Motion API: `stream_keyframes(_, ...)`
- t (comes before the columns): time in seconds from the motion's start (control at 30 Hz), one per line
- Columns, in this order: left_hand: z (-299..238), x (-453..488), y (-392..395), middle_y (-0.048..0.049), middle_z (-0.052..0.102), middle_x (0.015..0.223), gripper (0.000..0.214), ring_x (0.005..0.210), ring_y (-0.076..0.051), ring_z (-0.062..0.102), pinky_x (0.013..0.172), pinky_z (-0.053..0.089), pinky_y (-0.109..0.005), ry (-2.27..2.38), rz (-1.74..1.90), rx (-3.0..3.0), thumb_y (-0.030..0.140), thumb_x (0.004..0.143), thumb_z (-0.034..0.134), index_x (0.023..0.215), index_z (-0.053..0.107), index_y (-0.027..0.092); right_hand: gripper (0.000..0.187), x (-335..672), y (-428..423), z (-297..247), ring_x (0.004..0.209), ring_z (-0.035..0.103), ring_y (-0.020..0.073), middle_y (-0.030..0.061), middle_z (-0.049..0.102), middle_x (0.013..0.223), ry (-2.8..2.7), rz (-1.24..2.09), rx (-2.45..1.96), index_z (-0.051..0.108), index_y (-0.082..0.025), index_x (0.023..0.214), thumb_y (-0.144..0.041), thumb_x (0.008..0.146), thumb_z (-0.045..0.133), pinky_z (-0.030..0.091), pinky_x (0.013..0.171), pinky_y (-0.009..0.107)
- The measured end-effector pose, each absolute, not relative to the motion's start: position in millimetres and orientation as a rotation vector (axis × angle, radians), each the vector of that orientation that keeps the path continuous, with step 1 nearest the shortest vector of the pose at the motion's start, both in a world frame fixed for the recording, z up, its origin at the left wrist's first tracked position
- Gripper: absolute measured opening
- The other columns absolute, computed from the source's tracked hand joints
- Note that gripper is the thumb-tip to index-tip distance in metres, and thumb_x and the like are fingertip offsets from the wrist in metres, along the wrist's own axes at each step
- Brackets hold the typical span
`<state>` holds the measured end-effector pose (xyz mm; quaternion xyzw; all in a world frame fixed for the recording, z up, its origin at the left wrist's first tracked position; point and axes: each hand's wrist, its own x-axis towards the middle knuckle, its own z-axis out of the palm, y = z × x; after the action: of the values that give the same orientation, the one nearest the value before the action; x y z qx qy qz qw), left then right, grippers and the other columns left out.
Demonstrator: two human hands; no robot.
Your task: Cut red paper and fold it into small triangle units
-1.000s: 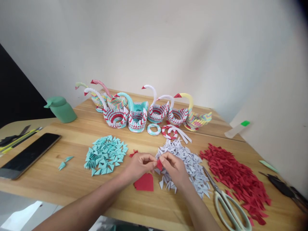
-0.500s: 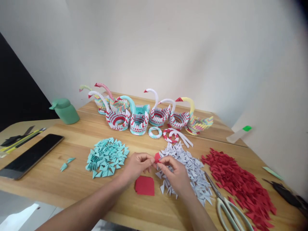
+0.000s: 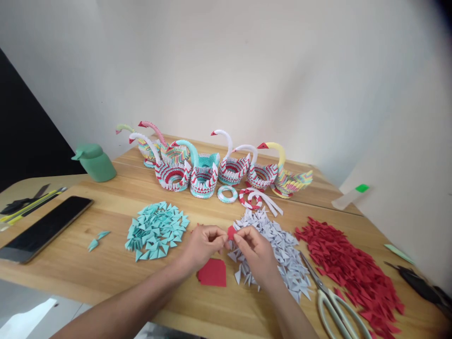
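A small piece of red paper (image 3: 231, 232), partly folded, is pinched between my two hands above the table. My left hand (image 3: 206, 242) grips its left side with thumb and forefinger. From the other side, my right hand (image 3: 254, 249) holds it the same way, over the edge of a heap of pale grey folded paper triangles (image 3: 282, 249). Below my hands lies a stack of red paper rectangles (image 3: 212, 273). A bit of red shows behind my left hand, mostly hidden by it. To the left is a pile of turquoise folded triangles (image 3: 157, 230).
Several folded-paper swans (image 3: 233, 167) stand at the back, with a paper ring (image 3: 227, 194) before them. Red triangles (image 3: 353, 268) and scissors (image 3: 334, 299) lie right. A phone (image 3: 47, 228) and a green lidded container (image 3: 95, 162) are left; a dark-handled tool (image 3: 420, 282) sits far right.
The red paper has turned slightly between my fingers, and my right fingers have shifted on it. A bit of red now shows behind my left hand. The piles are unchanged.
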<state>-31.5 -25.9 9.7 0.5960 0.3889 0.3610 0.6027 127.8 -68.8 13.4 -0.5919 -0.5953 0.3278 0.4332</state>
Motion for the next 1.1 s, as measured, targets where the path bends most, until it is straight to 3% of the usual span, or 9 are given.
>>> stream_keyframes(0.5,1,-31,-23,0.0012,0.055,0.049,0.041,0.043,-0.007,0.043,0.045,0.033,-0.018,0.857,0.732,1.277,0.053,0.070,0.063,0.067,0.067,0.012,0.017,129,-67,11,0.062,0.056,0.0157,0.0000,0.062,0.065,-1.465,0.717,-1.481,0.057,-0.020,0.071,-0.032,0.082,0.057,0.041,0.059,0.025)
stream_keyframes(0.63,0,-31,-22,0.0018,0.054,0.049,0.044,0.043,-0.006,0.043,0.045,0.033,-0.018,0.858,0.720,1.252,0.056,0.064,0.068,0.064,0.064,0.012,0.018,128,-69,13,0.064,0.058,0.0168,0.0012,0.065,0.068,-1.475,0.724,-1.471,0.060,-0.020,0.072,-0.035,0.082,0.058,0.043,0.061,0.026)
stream_keyframes(0.8,1,-30,-22,0.0027,0.055,0.051,0.042,0.043,-0.006,0.044,0.045,0.033,-0.018,0.832,0.700,1.212,0.054,0.062,0.070,0.064,0.061,0.013,0.020,128,-67,7,0.066,0.060,0.0174,0.0016,0.066,0.070,-1.377,0.844,-1.443,0.062,-0.019,0.084,-0.039,0.081,0.060,0.045,0.062,0.027)
stream_keyframes(1.0,2,-32,-24,0.0024,0.057,0.053,0.038,0.045,-0.006,0.046,0.046,0.033,-0.018,0.797,0.705,1.168,0.049,0.065,0.070,0.066,0.059,0.013,0.035,133,-65,8,0.064,0.060,0.0174,0.0007,0.063,0.066,-1.223,1.034,-1.362,0.062,-0.019,0.103,-0.046,0.081,0.058,0.045,0.060,0.027)
stream_keyframes(1.1,2,-32,-24,0.0022,0.057,0.054,0.038,0.046,-0.006,0.047,0.046,0.033,-0.018,0.795,0.705,1.176,0.049,0.064,0.070,0.066,0.058,0.013,0.037,135,-66,12,0.069,0.060,0.0186,0.0022,0.064,0.071,-1.241,1.049,-1.375,0.063,-0.018,0.103,-0.049,0.083,0.055,0.045,0.065,0.028)
